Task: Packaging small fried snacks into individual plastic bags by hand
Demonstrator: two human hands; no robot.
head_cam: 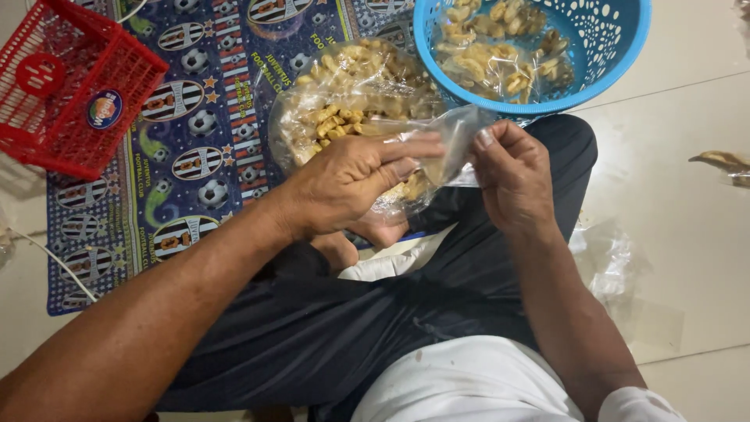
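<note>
White cloth (461, 383) and dark trousers (351, 328) of the seated person fill the lower part of the head view, closest to the lens. Both forearms extend forward from here toward a small clear plastic bag (449, 144), which is held above the lap, just in front of the knee. Left hand (351, 184) lies palm down over the near side of this small bag, fingers extended together and pressed flat along its top edge, thumb tucked beneath. Right hand (512, 172) pinches the opposite edge of the same bag between thumb and forefinger, remaining fingers curled in. Directly behind the hands sits a larger clear bag of yellow snack pieces (351, 98), its mouth open and its contents heaped; it touches the left hand's fingertips. Farther out and to the right stands a round blue perforated basket (617, 59) holding more filled clear packets (492, 55). Under the large bag lies a dark blue mat (195, 141) printed with footballs and striped crests. On the mat's far left corner rests a red plastic basket (78, 94), tilted. Pale floor tiles (672, 195) surround the mat, with crumpled clear plastic (605, 258) beside the right forearm.
</note>
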